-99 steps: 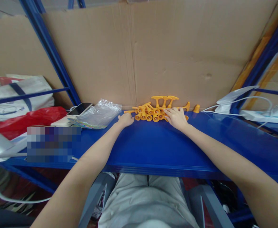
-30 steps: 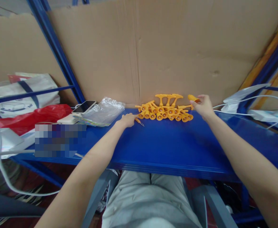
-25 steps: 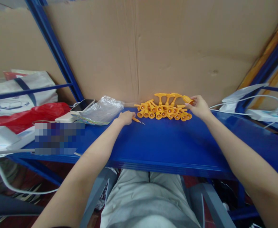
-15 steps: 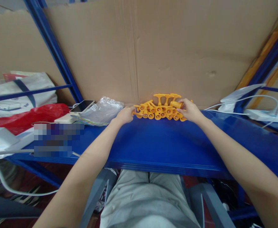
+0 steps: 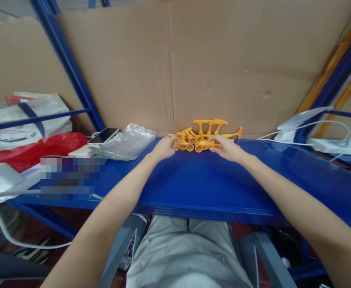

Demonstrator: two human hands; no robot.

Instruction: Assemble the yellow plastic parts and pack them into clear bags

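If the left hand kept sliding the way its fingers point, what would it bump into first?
The left hand already touches the pile of orange plastic parts, so it meets those first; the cardboard wall seems to stand right behind.

Orange plastic parts (image 5: 199, 138): a cluster of many small moulded pieces, all one bright orange, glossy. Each has a slim stem ending in a flared, bell-like cup; several cups face the near side and show round mouths in a row. At least three pieces (image 5: 209, 125) at the far side stand upright with flat T-shaped tops. One piece (image 5: 234, 133) juts out to the right with its flared end tilted up. The cluster lies packed close, pieces touching, at the far edge of the blue shelf surface, against the cardboard backing, about mid-width. Exact count cannot be told.
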